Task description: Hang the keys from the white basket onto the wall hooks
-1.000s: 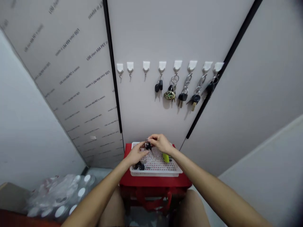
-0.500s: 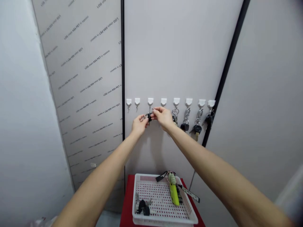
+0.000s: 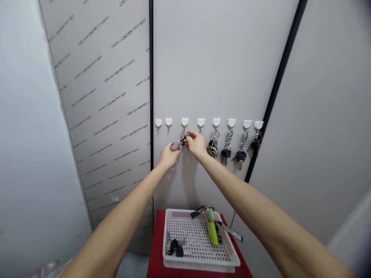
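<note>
A bunch of keys [image 3: 181, 143] with a metal ring is at the third white hook [image 3: 184, 122] from the left; the ring appears to hang on it. My right hand [image 3: 197, 145] is closed on the bunch from the right, thumb and finger near the ring. From the left and slightly lower, my left hand [image 3: 169, 155] has its fingertips at a silver key of the same bunch, partly hiding it. The fourth hook [image 3: 201, 123] is just above my right hand, which hides what lies beneath it.
Further right, several hooks carry key bunches, one with a round brass-coloured piece [image 3: 212, 151]. Two hooks [image 3: 168, 122] at the left carry nothing. Below, a white perforated basket [image 3: 199, 264] on a red surface [image 3: 156, 266] holds dark-headed keys [image 3: 176, 249] and a yellow-green item [image 3: 212, 231].
The key ring now shows at the third hook, with the keys below it. My left hand has shifted slightly left and down; my right hand has stayed close to the bunch.
</note>
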The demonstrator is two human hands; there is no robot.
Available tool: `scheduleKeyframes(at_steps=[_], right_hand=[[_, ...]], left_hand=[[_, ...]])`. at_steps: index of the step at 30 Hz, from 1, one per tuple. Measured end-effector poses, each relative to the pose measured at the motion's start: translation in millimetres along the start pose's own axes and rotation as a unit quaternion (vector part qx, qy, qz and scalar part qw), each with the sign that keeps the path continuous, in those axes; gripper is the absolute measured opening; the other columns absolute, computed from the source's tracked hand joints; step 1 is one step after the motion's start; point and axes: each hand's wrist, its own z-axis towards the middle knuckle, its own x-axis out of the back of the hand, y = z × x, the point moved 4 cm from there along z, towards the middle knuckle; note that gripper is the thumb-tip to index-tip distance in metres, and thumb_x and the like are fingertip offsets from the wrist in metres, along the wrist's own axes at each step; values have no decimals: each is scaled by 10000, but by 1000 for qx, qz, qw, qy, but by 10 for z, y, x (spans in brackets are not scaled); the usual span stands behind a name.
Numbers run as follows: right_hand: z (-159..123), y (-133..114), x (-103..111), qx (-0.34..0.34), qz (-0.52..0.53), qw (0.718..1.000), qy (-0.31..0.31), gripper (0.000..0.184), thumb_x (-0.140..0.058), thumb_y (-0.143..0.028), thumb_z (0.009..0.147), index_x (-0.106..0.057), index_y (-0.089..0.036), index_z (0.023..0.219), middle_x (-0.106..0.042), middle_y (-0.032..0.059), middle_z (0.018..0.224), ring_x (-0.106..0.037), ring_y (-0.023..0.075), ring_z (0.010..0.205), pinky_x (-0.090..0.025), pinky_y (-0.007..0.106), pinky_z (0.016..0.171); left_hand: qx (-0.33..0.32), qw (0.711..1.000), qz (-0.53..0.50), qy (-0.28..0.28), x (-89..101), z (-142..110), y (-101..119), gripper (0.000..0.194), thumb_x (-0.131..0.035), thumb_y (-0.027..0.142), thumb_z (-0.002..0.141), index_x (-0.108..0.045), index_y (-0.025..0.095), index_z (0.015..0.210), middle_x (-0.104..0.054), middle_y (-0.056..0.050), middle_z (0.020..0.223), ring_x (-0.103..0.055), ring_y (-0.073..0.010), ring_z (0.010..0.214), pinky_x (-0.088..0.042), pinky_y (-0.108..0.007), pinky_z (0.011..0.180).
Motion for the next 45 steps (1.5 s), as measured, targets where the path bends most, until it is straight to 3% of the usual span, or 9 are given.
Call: scheduleKeyframes(at_steps=[3, 5, 9, 13, 19, 25, 34, 39, 45], right_hand=[[-428, 214, 63, 59, -84, 994, -30, 301, -415, -149, 611, -493, -134, 902, -541, 49, 840, -498, 72, 587, -408, 216, 590], [-866, 473, 18, 68, -137, 977, -146, 276, -414, -146, 608, -524, -132, 861, -555, 42, 792, -489, 74, 572, -396, 213, 588], [-1850, 1091, -86, 46, -212, 884, -414, 213, -434, -135, 583, -582, -128, 737, -580, 41, 695, -494, 98, 596, -374, 207, 592], [-2337, 1506, -90, -17, -229, 841, -490, 246, -449, -191, 589, -574, -133, 793, -592, 39, 711, -507, 109, 621, -365, 194, 580], [-2386, 1514, -189, 14, -287, 805, -519, 264, -498, -283, 559, -576, -164, 781, -579, 44, 747, -504, 143, 670, -353, 215, 578], [-2371, 1470, -347, 45, -320, 797, -510, 302, -544, -315, 508, -564, -212, 792, -562, 38, 757, -495, 163, 695, -338, 226, 558], [-2019, 1405, -133, -176, -45, 879, -440, 268, -415, -232, 619, -528, -97, 822, -535, -8, 552, -431, 59, 440, -348, 184, 457], [-1863, 1075, -74, -55, -62, 907, -413, 233, -421, -156, 587, -580, -153, 758, -583, -3, 691, -491, 91, 612, -366, 201, 598], [-1698, 841, -35, 60, -176, 918, -350, 209, -387, -120, 608, -581, -161, 674, -563, 5, 623, -471, 91, 582, -352, 207, 591]], left_hand=[[5, 1000, 2, -27, 8, -371, -270, 431, -476, 146, 596, -405, 93, 1018, -538, -95, 877, -509, -107, 675, -401, -230, 608], [18, 998, 4, -57, -22, -678, -530, 380, -464, 128, 601, -434, 97, 979, -540, -86, 870, -509, -102, 693, -403, -230, 637], [67, 989, 36, -129, -121, -1292, -1091, 326, -444, 109, 610, -463, 110, 935, -552, -69, 845, -517, -99, 696, -408, -240, 672], [77, 979, 93, -166, -161, -1665, -1442, 296, -429, 81, 605, -489, 123, 892, -560, -54, 819, -516, -99, 713, -407, -241, 693], [57, 981, 115, -147, -161, -1740, -1549, 289, -401, 48, 602, -505, 129, 858, -554, -43, 832, -509, -88, 718, -406, -222, 698], [85, 980, 106, -143, -153, -1718, -1551, 275, -399, 54, 606, -509, 121, 849, -564, -44, 798, -517, -93, 704, -410, -228, 690], [56, 976, 96, -189, -86, -1710, -1349, 385, -470, 145, 593, -446, 128, 977, -505, -69, 999, -463, -132, 893, -332, -263, 816], [13, 977, 69, -201, -195, -1615, -1107, 379, -462, 148, 602, -425, 154, 979, -518, -37, 952, -471, -116, 837, -360, -242, 752], [-14, 984, 137, -114, -76, -1479, -928, 187, -497, 161, 573, -496, 158, 759, -511, -5, 744, -463, -108, 694, -368, -239, 655]])
